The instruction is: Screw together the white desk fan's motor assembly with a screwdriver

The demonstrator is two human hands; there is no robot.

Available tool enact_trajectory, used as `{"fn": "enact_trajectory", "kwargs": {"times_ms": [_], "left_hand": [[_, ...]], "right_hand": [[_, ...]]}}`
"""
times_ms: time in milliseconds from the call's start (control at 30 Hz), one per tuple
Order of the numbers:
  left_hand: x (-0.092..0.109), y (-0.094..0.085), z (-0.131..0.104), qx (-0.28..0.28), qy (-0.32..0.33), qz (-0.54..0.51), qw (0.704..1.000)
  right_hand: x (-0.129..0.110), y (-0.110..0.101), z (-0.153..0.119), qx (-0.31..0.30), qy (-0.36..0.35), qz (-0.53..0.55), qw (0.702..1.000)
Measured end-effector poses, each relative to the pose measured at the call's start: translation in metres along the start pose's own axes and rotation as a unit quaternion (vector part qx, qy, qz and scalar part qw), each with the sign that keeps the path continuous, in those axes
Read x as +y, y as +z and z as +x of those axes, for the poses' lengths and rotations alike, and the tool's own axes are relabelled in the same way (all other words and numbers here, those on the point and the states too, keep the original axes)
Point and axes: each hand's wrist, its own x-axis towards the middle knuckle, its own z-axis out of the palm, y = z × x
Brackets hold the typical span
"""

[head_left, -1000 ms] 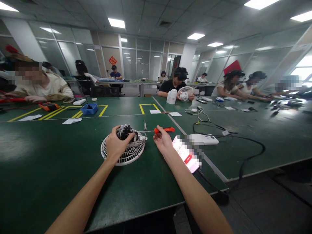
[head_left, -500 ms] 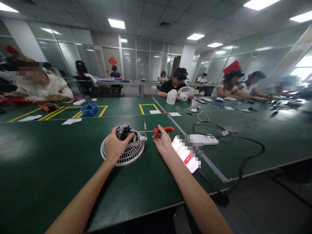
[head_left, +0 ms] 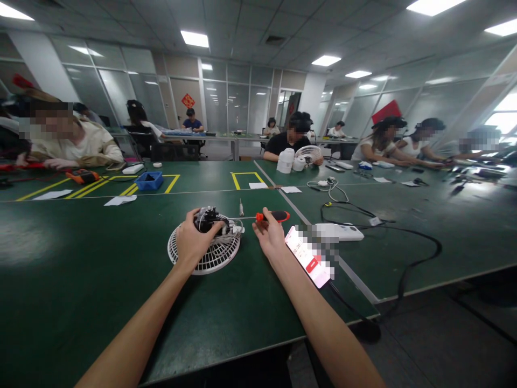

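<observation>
My left hand (head_left: 193, 237) is closed around a dark fan motor (head_left: 209, 218) with pale wires. Beneath the motor, a round white fan grille (head_left: 210, 261) lies on the green table. My right hand (head_left: 269, 231) grips a screwdriver (head_left: 277, 216) with a red and black handle. Its thin shaft points left, toward the motor; whether the tip touches it I cannot tell. A small, slim pointed tool (head_left: 241, 208) lies just beyond, between the two hands.
Right of my right hand lie a lit phone (head_left: 309, 258), a white power strip (head_left: 341, 232) and black cables (head_left: 420, 234). A blue bin (head_left: 149, 181) stands farther left. Across the table, a person (head_left: 288, 140) handles white fan parts. Other people sit along both sides.
My hands, the motor and the screwdriver hold almost the same places. The view has shifted very slightly. Across the table, the person's fan grille has tilted and moved a little.
</observation>
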Motion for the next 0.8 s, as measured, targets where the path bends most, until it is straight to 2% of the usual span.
{"fn": "enact_trajectory", "kwargs": {"times_ms": [267, 367, 567, 800], "left_hand": [[-0.0022, 0.002, 0.0012, 0.004, -0.004, 0.003, 1.0], [-0.0019, 0.0019, 0.0014, 0.007, -0.003, 0.005, 1.0], [-0.002, 0.0012, 0.0018, 0.005, 0.001, -0.006, 1.0], [-0.0029, 0.0017, 0.0014, 0.007, 0.003, -0.008, 1.0]], "right_hand": [[0.0002, -0.0003, 0.0025, 0.002, 0.0, 0.002, 1.0], [-0.0003, -0.0004, 0.0019, -0.016, 0.005, 0.001, 1.0], [0.0013, -0.0003, -0.0007, 0.009, -0.041, -0.02, 0.999], [0.0062, -0.0002, 0.0024, -0.012, -0.058, 0.001, 0.998]]}}
